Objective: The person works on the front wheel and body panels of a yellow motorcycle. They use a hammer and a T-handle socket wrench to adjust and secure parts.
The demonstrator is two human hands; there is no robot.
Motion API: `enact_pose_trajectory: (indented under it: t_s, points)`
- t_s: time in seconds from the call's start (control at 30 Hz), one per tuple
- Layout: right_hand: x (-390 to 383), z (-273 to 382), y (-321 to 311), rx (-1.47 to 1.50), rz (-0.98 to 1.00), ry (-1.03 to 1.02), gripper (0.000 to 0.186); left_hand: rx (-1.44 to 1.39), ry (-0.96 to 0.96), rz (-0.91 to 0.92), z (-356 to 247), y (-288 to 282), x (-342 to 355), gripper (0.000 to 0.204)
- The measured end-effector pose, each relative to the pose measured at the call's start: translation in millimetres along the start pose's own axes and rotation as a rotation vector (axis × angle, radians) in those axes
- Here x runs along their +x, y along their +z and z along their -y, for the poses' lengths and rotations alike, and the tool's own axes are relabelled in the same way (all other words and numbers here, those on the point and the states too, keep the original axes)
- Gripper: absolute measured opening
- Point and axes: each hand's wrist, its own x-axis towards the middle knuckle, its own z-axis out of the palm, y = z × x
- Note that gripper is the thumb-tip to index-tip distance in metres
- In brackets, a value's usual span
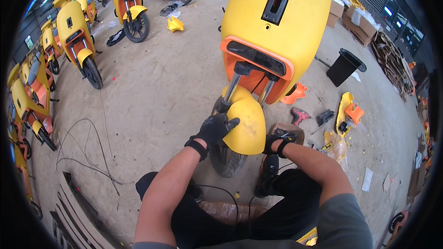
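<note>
A yellow front fender (pixel 247 127) sits over the front wheel (pixel 226 161) of a yellow and orange scooter (pixel 277 23). My left hand (pixel 214 129), in a black glove, grips the fender's left side beside the fork leg, thumb lying on the yellow shell. At the lower right edge of the fender is my right hand (pixel 272 144), also gloved, closed at the rim with its fingertips hidden behind it. The silver fork tubes (pixel 233 85) rise from the fender into the orange front panel (pixel 258 60).
Right of the wheel lie an open box of small parts (pixel 288 133), a red power drill (pixel 300 116), orange and yellow panels (pixel 354 112) and a black bin (pixel 344 67). Several scooters (pixel 76 37) stand at left. A thin cable (pixel 99 166) and a slatted pallet (pixel 78 216) lie on the floor.
</note>
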Motion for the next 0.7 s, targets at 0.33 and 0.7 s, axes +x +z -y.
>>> enact_pose_trajectory:
  t_s: [0.33, 0.7]
  points:
    - [-20.4, 24.0, -39.1, 0.033, 0.019, 0.084, 0.03, 0.011, 0.024, -0.025, -0.3, -0.6, -2.7, 0.05]
    - [-56.2, 96.9, -150.3, 0.048, 0.132, 0.211, 0.032, -0.041, -0.043, -0.015, -5.4, -7.6, -6.3, 0.051]
